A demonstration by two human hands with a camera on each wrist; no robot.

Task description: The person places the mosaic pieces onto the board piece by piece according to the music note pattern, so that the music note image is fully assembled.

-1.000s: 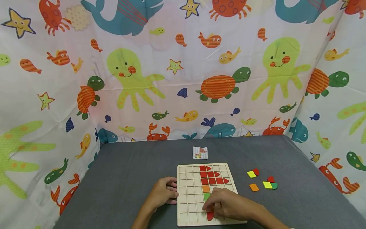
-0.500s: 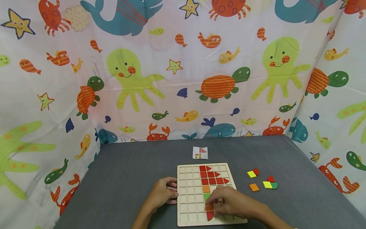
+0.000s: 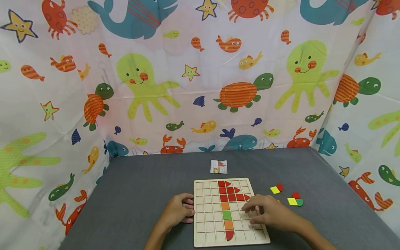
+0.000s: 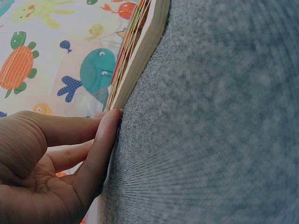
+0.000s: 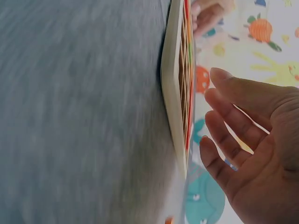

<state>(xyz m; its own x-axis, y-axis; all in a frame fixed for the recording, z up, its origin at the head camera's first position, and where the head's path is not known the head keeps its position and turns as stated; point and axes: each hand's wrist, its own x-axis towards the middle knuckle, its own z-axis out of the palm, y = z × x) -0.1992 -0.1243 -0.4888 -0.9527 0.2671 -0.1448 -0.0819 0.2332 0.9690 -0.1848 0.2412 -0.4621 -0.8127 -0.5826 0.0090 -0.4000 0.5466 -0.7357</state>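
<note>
A pale wooden grid board (image 3: 210, 218) lies on the grey table, holding red squares and triangles at its upper middle. Below them runs a column: orange square (image 3: 225, 206), green square (image 3: 226, 215), orange square (image 3: 228, 225) and red quarter circle (image 3: 229, 235). My left hand (image 3: 176, 211) rests by the board's left edge, its fingertips touching the rim, as the left wrist view also shows. Over the board's right side hovers my right hand (image 3: 265, 211), fingers apart and gently bent. Nothing sits between those fingers (image 5: 229, 135) in the right wrist view.
Right of the board lie loose pieces: a yellow tile (image 3: 275, 190) touching a red piece (image 3: 280, 188), and another yellow tile (image 3: 292, 201) beside red and green ones. An orange tile (image 3: 279, 201) is mostly hidden by my right hand. A printed pattern card (image 3: 218, 166) lies behind the board.
My right hand has lifted off the lower column and moved right and away from me, uncovering the lower orange square. My left hand stays where it was.
</note>
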